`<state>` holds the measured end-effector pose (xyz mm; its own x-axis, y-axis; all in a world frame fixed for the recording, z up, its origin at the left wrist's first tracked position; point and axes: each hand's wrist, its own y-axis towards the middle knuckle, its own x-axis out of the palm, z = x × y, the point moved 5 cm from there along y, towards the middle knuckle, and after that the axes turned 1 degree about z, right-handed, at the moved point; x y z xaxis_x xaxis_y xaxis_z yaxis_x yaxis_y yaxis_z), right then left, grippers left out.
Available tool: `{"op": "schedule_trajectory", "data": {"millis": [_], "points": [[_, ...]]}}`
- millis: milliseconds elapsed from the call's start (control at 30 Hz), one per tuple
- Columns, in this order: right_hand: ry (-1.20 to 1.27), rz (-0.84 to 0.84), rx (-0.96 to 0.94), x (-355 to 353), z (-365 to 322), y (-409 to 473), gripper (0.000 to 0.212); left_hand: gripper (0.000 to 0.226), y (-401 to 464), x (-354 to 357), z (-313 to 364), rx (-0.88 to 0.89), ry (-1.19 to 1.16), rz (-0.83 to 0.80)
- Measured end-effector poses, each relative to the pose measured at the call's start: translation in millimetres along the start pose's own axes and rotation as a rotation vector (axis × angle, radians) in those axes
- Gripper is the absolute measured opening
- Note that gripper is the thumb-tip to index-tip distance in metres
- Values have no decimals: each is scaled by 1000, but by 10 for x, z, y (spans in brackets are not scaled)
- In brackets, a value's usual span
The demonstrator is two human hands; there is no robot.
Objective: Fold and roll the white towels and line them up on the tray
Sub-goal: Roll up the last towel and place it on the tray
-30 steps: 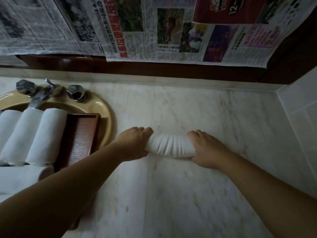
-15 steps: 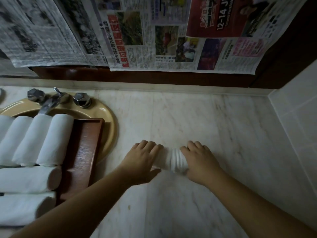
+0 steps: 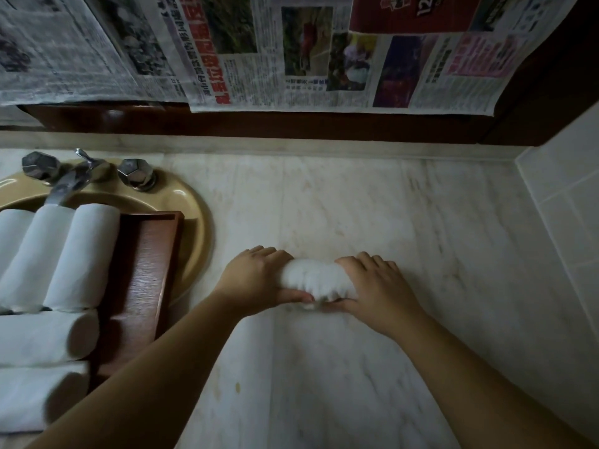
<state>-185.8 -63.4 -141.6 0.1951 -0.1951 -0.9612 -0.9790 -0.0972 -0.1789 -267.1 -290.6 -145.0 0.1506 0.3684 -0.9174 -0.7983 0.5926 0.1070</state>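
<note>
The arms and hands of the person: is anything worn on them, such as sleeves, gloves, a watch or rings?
Nothing worn shows. Both forearms are bare as far as the picture reaches, with no sleeve edge in view. The left hand and the right hand have no gloves, and no watch, bracelet or ring can be seen, though the light is dim.

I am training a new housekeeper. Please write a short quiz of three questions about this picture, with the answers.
1. True or false: the towel between the hands lies on the wooden tray.
2. Which hand holds the towel? A) only the left hand B) only the right hand C) both
3. Fill in: the tray rests over the ____.

Key:
1. False; it lies on the marble counter.
2. C.
3. Sink.
</note>
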Motion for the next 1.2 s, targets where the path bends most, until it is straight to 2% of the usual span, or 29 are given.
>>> {"op": "schedule_trajectory", "data": {"millis": [200,333,433,500,600,700,867,1067,1200], "points": [[99,-2,6,12,52,38,74,83,-18,-26,-51,-26,-143,-10],[127,7,86,9,82,-52,94,91,-169,-14,15,-46,-129,78],[78,-23,65,8,82,-119,105,88,-387,-35,20,-208,-145,150],[89,-19,38,-17,72,-133,98,76,-535,-21,-23,-259,-158,132],[195,-41,16,-22,121,-130,79,62,-622,7,-90,-169,-143,85],[306,-52,7,8,199,-134,73,60,-575,20,-157,-198,-193,53],[407,-24,1,89,327,-87,73,62,-496,49,-227,-194,-258,93],[309,-43,17,108,382,-1,86,58,-412,14,-302,-164,-229,16],[39,-30,-66,43,290,-49,86,73,-436,-125,-166,-40,96,-58]]}}
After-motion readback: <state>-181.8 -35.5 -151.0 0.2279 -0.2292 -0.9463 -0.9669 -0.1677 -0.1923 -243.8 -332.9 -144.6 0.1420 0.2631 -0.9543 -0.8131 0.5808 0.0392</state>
